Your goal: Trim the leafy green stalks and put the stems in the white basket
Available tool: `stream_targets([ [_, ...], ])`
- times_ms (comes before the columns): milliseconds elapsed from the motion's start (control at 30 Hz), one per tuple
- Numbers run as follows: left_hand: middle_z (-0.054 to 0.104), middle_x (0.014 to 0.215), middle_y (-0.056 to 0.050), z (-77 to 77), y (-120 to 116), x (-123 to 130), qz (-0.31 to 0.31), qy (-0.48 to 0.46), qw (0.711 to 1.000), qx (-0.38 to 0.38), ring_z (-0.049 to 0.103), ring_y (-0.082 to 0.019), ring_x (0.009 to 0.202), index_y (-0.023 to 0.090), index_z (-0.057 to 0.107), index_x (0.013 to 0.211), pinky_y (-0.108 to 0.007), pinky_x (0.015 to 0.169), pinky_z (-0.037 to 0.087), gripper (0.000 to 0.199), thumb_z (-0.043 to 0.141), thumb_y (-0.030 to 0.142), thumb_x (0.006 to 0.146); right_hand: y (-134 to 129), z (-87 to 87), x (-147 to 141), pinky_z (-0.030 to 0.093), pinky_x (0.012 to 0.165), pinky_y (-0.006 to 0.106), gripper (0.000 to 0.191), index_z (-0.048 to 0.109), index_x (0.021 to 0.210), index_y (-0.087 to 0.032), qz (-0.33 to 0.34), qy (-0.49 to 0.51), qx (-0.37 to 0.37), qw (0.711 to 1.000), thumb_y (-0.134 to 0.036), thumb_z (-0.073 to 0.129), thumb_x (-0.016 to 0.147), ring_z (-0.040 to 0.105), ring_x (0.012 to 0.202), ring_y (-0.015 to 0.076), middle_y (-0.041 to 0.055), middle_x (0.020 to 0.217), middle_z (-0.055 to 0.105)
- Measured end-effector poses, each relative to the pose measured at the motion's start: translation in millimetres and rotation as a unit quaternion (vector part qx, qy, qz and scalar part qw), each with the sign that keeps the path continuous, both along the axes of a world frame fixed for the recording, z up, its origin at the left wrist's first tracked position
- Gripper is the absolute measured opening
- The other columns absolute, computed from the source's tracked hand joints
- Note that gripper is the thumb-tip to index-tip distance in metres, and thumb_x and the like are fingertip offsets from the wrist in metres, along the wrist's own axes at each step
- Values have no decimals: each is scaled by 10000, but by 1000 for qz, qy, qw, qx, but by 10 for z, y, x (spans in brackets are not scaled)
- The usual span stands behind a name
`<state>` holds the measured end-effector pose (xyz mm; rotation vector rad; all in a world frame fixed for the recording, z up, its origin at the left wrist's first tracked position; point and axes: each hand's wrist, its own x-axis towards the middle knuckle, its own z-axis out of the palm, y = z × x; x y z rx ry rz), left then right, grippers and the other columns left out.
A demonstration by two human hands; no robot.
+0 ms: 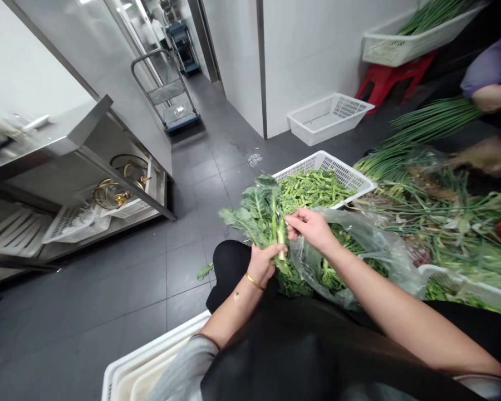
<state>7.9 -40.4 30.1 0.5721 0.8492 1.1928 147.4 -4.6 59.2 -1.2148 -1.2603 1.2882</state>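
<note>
My left hand, with a gold bangle at its wrist, is closed around a leafy green stalk. Its broad leaves fan out up and to the left, and the pale thick stem points down through my grip. My right hand is pinched at the right edge of the stem; whatever sits between its fingertips is too small to make out. Below both hands lies an open clear plastic bag with more greens inside. Just beyond, a white basket holds many trimmed green stems.
At right, another person's hand holds long green onions over a heap of them. An unfilled white basket stands by the wall, near a red stool. A steel shelf unit and trolley stand left. Stacked white crates are beside me.
</note>
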Motion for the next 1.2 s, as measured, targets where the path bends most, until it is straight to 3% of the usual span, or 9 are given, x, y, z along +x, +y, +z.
stream_targets([
  [167, 542, 644, -32, 64, 52, -186, -72, -94, 992, -51, 462, -82, 559, 87, 637, 739, -223, 511, 350, 292, 691, 268, 516, -100, 119, 31, 424, 485, 228, 341, 573, 679, -178, -5, -46, 93, 995, -497, 612, 791, 514, 449, 94, -32, 510, 544],
  [400, 579, 668, -50, -8, -43, -124, -80, -31, 996, -27, 506, -106, 547, 71, 630, 767, -249, 511, 355, 320, 701, 246, 509, 26, 54, -58, 436, 494, 259, 298, 543, 732, -190, -54, -119, 35, 991, -474, 632, 743, 542, 465, 127, -24, 541, 551],
  [500, 564, 672, -36, -26, 13, -114, -64, -66, 994, -58, 483, -88, 546, 90, 613, 751, -235, 507, 353, 291, 677, 250, 517, -147, 5, -122, 437, 545, 281, 223, 520, 701, -204, -69, -208, 168, 961, -398, 537, 808, 540, 513, 140, 0, 554, 553],
  [600, 515, 636, -17, -29, 78, -164, -86, -107, 987, -86, 441, -77, 527, 113, 592, 744, -221, 482, 340, 291, 659, 289, 522, -367, -40, -152, 448, 589, 287, 158, 559, 731, -219, 10, -243, 284, 928, -354, 519, 805, 562, 589, 152, 24, 637, 601],
  [733, 449, 653, 4, -24, 55, -228, -119, -157, 978, -65, 329, -48, 489, 137, 577, 817, -203, 422, 262, 387, 665, 299, 476, -312, -4, -59, 414, 465, 257, 251, 491, 660, -215, 10, -92, 51, 994, -431, 537, 780, 500, 452, 119, -11, 529, 545],
  [800, 431, 659, 0, -31, 17, -222, -149, -151, 976, -59, 301, -46, 487, 142, 557, 780, -214, 412, 240, 378, 670, 322, 467, -177, 52, -6, 387, 412, 234, 334, 454, 643, -206, 54, 23, -71, 996, -499, 594, 719, 473, 401, 100, -26, 499, 529],
  [933, 431, 648, -16, -58, -13, -165, -188, -99, 975, -61, 333, -63, 502, 143, 534, 715, -241, 431, 263, 345, 655, 360, 477, -57, 95, 16, 400, 413, 235, 397, 427, 682, -215, 80, 71, -109, 988, -532, 664, 654, 482, 392, 109, -39, 468, 524],
  [1033, 463, 626, -20, -54, -15, -134, -156, -73, 983, -64, 389, -81, 523, 128, 561, 735, -251, 478, 316, 327, 631, 329, 487, -202, 0, -2, 445, 468, 275, 256, 483, 724, -214, -6, -82, 6, 997, -449, 579, 758, 531, 454, 148, -10, 503, 551],
  [1200, 524, 562, -30, 14, -71, -132, -114, -8, 992, -49, 490, -127, 532, 121, 597, 674, -293, 561, 397, 270, 662, 335, 523, -511, -118, 63, 497, 710, 338, 135, 619, 804, -216, 14, -251, 304, 919, -274, 497, 794, 621, 764, 207, 70, 773, 656],
])
